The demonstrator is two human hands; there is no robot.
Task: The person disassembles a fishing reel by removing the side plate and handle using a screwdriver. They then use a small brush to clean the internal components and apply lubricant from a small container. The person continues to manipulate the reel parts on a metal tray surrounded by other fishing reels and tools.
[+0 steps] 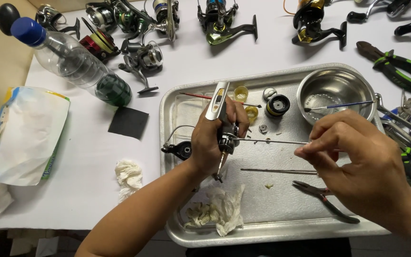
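Far L: white plastic bag w/ blue-yellow print (24, 135) on white table (86, 162); clear plastic bottle w/ blue cap (67, 59) lying tilted beside it, black square pad (128, 122) & crumpled white tissue (129, 175) nearer. Row of spinning fishing reels (139, 28) along top edge.

Centre, over rectangular silver metal tray (272, 233): left hand (215, 138) closed tight round silver-grey reel body (222, 121), held upright above tray, not resting on it. Thin steel shaft (272, 141) sticking out sideways from body toward R.

Right hand (357, 162): thumb & forefinger pinched shut on shaft's free end, other fingers loosely curled. Round steel bowl (336, 95) w/ small paintbrush across it behind; black-yellow spool (278, 104), small loose washers nearby; long tweezers (277, 171), slim pliers (324, 200) below. Green-handled pliers (396, 66) off tray, far R.

Risks, as judged: shaft skewed → binding or bent in body; pinch slipping on thin, maybe greasy steel → shaft dropping among loose bits; tiny washers knocked off tray by wrist & lost.
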